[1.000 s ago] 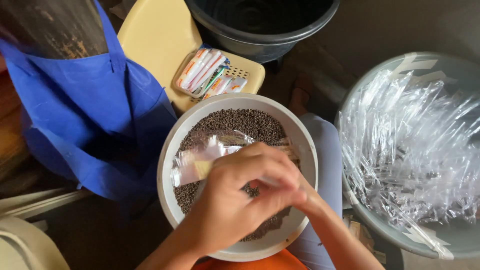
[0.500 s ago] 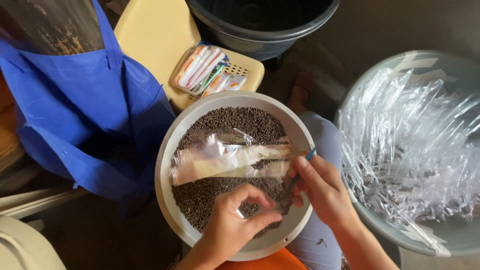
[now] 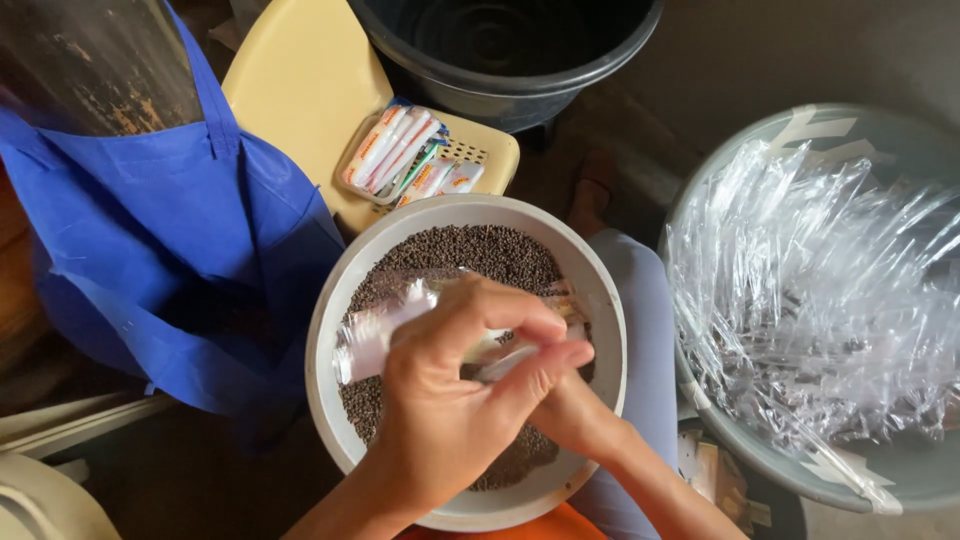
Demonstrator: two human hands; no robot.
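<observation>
Centrally, over white bowl (image 3: pixel 330 330) of small dark seeds (image 3: pixel 480 255): clear plastic pouch (image 3: pixel 375 330), long axis near-horizontal, tilted slightly — left end low at bowl's left wall, right end hidden behind hands. Left hand (image 3: pixel 455 410) entering from bottom edge, fingers curled over pouch's right part, pinching it. Right hand (image 3: pixel 570 410) tucked beneath left, mostly covered; grip cannot be told. Hands together, touching. Blue cloth bag (image 3: pixel 170 250) at left; black bucket (image 3: pixel 500 50) at top; basin of clear plastic pouches (image 3: pixel 820 290) at right; sachets (image 3: pixel 400 150) on yellow stool (image 3: pixel 300 90).
</observation>
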